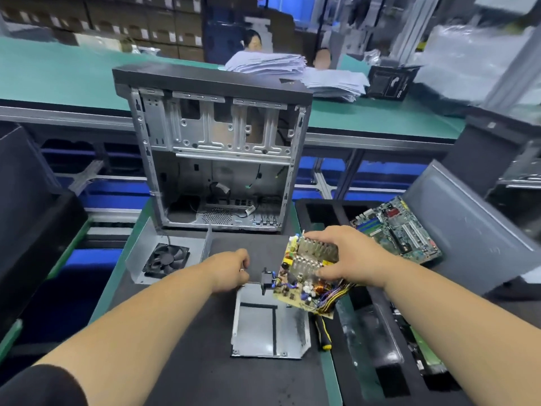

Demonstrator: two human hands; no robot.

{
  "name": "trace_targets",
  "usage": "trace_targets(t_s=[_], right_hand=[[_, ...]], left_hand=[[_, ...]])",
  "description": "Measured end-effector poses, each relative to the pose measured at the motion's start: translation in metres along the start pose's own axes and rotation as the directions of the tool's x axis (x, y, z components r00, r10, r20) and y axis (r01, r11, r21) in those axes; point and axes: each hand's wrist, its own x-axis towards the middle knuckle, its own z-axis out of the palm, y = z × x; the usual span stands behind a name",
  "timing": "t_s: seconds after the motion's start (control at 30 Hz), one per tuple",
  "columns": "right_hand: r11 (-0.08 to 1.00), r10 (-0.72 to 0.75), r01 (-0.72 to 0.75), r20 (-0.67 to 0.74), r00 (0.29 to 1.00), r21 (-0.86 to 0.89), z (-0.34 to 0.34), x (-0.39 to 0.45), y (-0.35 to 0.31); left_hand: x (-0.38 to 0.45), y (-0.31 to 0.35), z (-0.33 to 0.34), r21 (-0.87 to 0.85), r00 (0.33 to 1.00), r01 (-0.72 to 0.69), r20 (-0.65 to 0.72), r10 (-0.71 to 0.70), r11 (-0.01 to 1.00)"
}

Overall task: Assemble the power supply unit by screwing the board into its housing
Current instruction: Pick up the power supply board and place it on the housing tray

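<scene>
**Op:** While my right hand (348,260) grips the board (304,276) by its heatsink fins, thumb below and fingers over the top, it hangs tilted above the far right corner of the housing (269,326), not yet seated. My left hand (231,271) is curled at the housing's far left edge; whether it pinches the rim I cannot tell.

**Obs:** Risks from here?

**Op:** The wire bundle (333,300) trails off the board's right side. I judge it could get trapped under the board or snag the wall as I lower it. The black socket (267,279) on the left end needs its cutout, so a skewed descent would jam it. Mounting holes may then miss their posts.

**Obs:** Tool?

**Op:** A screwdriver (323,332) lies just right of the housing, partly under the wires, which could drag it.

**Obs:** Any markings?

**Op:** None legible. The print on the board is too small, and the black box (390,82) on the far bench carries blurred white lettering.
</scene>
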Motion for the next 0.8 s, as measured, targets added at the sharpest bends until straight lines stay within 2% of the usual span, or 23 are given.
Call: trace_targets(t_s=[0.17,0.27,0.3,0.37,0.4,0.43,0.5,0.53,0.57,0.63,0.7,0.8], right_hand=[[1.0,0.01,-0.01,-0.006,1.0,-0.009,0.004,0.001,-0.011],[1.0,0.013,-0.013,-0.012,1.0,0.012,0.006,0.003,-0.017],[0.999,0.019,-0.018,-0.023,1.0,0.031,0.005,0.004,-0.018],[0.991,0.06,-0.053,-0.057,0.997,0.12,0.002,0.006,-0.022],[0.981,0.092,-0.077,-0.079,0.993,0.18,-0.001,0.008,-0.025],[0.966,0.125,-0.096,-0.105,0.987,0.239,-0.004,0.01,-0.027],[0.934,0.175,-0.115,-0.154,0.972,0.339,-0.009,0.016,-0.031],[0.92,0.192,-0.117,-0.17,0.966,0.373,-0.011,0.019,-0.033],[0.913,0.203,-0.118,-0.182,0.962,0.391,-0.012,0.022,-0.036],[0.911,0.207,-0.118,-0.191,0.96,0.394,-0.011,0.026,-0.041],[0.91,0.205,-0.114,-0.194,0.959,0.399,-0.007,0.027,-0.047],[0.892,0.214,-0.116,-0.181,0.96,0.438,0.005,0.026,-0.052]], left_hand=[[0.006,-0.009,-0.002,0.05,1.0,0.004,-0.01,-0.003,0.999],[0.004,-0.015,-0.002,0.021,0.993,-0.006,-0.118,0.009,1.0],[0.002,-0.017,-0.003,-0.049,0.98,-0.01,-0.198,0.0,0.999],[-0.005,-0.018,-0.007,-0.337,0.94,-0.008,-0.324,-0.108,0.941],[-0.011,-0.015,-0.01,-0.529,0.921,-0.012,-0.336,-0.196,0.848],[-0.015,-0.011,-0.012,-0.705,0.909,-0.01,-0.301,-0.287,0.709],[-0.027,0.003,-0.012,-0.914,0.908,0.019,-0.154,-0.389,0.405],[-0.034,0.012,-0.009,-0.949,0.921,0.032,-0.094,-0.379,0.312],[-0.041,0.02,-0.003,-0.961,0.941,0.029,-0.066,-0.331,0.274],[-0.054,0.036,0.009,-0.981,0.981,-0.024,-0.06,-0.182,0.194],[-0.062,0.049,0.018,-0.998,0.996,-0.061,-0.063,-0.059,0.029],[-0.072,0.064,0.019,-0.98,0.994,-0.108,-0.105,-0.025,-0.17]])
